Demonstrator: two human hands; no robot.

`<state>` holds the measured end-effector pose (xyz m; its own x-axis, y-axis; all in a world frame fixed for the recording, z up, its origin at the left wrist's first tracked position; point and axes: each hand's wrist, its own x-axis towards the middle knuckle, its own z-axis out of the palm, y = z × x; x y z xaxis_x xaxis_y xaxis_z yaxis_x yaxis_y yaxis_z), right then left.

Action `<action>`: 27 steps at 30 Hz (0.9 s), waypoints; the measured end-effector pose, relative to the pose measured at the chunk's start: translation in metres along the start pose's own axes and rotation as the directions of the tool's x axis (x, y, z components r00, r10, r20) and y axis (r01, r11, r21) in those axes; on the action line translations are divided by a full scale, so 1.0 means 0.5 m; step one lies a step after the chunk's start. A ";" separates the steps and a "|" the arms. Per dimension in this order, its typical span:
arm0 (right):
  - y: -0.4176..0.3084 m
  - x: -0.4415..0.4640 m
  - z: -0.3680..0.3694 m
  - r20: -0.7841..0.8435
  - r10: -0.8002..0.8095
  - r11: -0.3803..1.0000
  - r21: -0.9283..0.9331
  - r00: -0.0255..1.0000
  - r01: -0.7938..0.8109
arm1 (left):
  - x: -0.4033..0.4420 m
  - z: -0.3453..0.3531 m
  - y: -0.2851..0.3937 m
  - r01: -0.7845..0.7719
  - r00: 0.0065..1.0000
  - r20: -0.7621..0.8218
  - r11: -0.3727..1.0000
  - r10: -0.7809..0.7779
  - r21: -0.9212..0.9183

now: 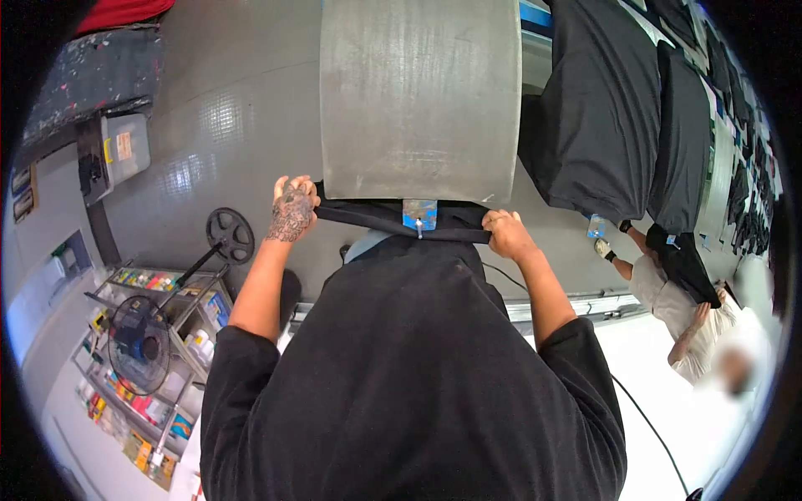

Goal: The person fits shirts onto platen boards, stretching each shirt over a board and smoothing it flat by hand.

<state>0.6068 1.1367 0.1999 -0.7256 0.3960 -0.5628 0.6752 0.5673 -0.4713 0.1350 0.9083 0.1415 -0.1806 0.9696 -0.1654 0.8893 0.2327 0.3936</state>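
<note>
A wide grey platen [421,100] fills the upper middle, with a blue metal bracket [419,215] at its near end. Black fabric [376,219] stretches across below that end, passing by the bracket. My left hand [294,209], tattooed on its back, grips the fabric's left end beside the platen's near left corner. At the right end, my right hand [506,232] has its fingers closed on the same fabric, near the other corner. Parts of the fabric lie hidden under the platen's edge.
Black shirts [603,108] cover neighbouring platens on the right. Another person [697,321] holds black fabric at the lower right. A standing fan [139,344] and a shelf of bottles [200,344] are at the left. A cable [652,426] runs across the lower right.
</note>
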 end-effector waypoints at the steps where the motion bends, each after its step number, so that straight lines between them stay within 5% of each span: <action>1: 0.021 -0.004 -0.017 -0.027 0.010 1.000 0.004 1.000 -0.010 | 0.042 -0.108 0.090 -0.208 0.978 0.037 0.933 0.206 0.294; 7: 0.079 0.019 -0.190 -0.259 0.030 0.999 -0.025 0.965 -0.038 | 0.073 -0.192 0.208 -0.332 0.879 0.379 0.942 0.290 0.048; 10: 0.027 0.082 -0.224 -0.411 -0.112 0.994 -0.045 0.905 0.102 | 0.103 -0.194 0.102 -0.232 0.937 0.321 0.932 0.137 0.280; 12: -0.025 0.111 -0.220 -0.277 -0.120 0.992 0.001 0.953 0.125 | 0.157 -0.218 0.039 -0.150 0.981 0.179 0.888 0.078 0.434; 14: -0.023 0.120 -0.229 -0.231 -0.123 0.992 0.010 0.965 0.129 | 0.208 -0.244 0.043 -0.121 0.983 0.172 0.936 0.066 0.330; 16: 0.027 0.127 -0.268 -0.357 -0.031 0.997 0.059 0.934 0.055 | 0.266 -0.257 0.050 -0.091 0.987 0.152 0.971 0.058 0.223; 18: 0.080 0.142 -0.311 -0.493 0.000 0.999 0.033 0.870 0.019 | 0.298 -0.261 0.070 -0.274 0.935 0.277 0.946 0.220 0.175; 21: 0.147 0.234 -0.407 -0.657 -0.105 0.994 -0.041 0.747 0.104 | 0.458 -0.330 0.054 -0.226 0.973 0.049 0.974 0.224 0.028; 22: 0.172 0.291 -0.447 -0.701 -0.163 0.986 -0.091 0.694 0.141 | 0.531 -0.332 0.007 -0.240 0.970 0.079 0.960 0.231 0.142; 24: 0.199 0.408 -0.554 -0.726 -0.084 0.996 -0.075 0.682 0.042 | 0.688 -0.350 -0.032 -0.130 0.979 -0.135 0.978 0.152 0.160; 25: 0.235 0.475 -0.591 -0.797 -0.119 0.993 -0.098 0.593 0.068 | 0.779 -0.396 -0.017 0.013 0.998 0.053 0.986 -0.022 0.165; 27: 0.243 0.561 -0.673 -0.775 0.012 0.997 -0.042 0.632 -0.071 | 0.872 -0.358 -0.077 -0.244 0.835 -0.468 0.957 0.288 0.154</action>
<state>0.4407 1.5598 0.2133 -0.5536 0.8164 0.1644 0.7186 0.5681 -0.4011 -0.0532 1.3354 0.2159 -0.0913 0.9125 0.3987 0.9603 -0.0254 0.2780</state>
